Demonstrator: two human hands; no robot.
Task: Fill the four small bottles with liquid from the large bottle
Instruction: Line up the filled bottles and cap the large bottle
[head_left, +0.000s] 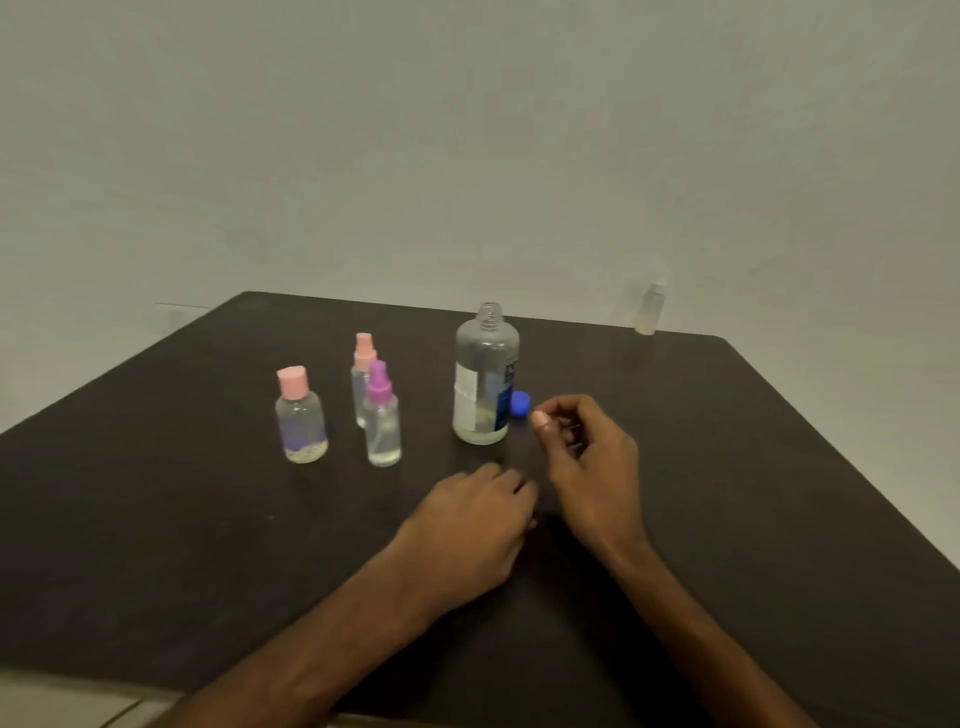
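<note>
The dark bench (156, 519) carries the left hand (470, 525), lying palm down with relaxed fingers. The right hand (587, 447) is loosely curled, and I cannot tell whether it holds anything. Beyond stand the uncapped large bottle (485, 384) with its blue cap (519, 404) just beside it, and three small bottles (383, 421) to the left. A fourth small bottle (649, 312) is at the far edge, against a pale wall (467, 130).

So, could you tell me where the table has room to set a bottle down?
Bare table lies near-left, before the leftmost bottle, and right, between the right hand and the far clear bottle. Crowded around the large bottle, blue cap and left hand.
</note>
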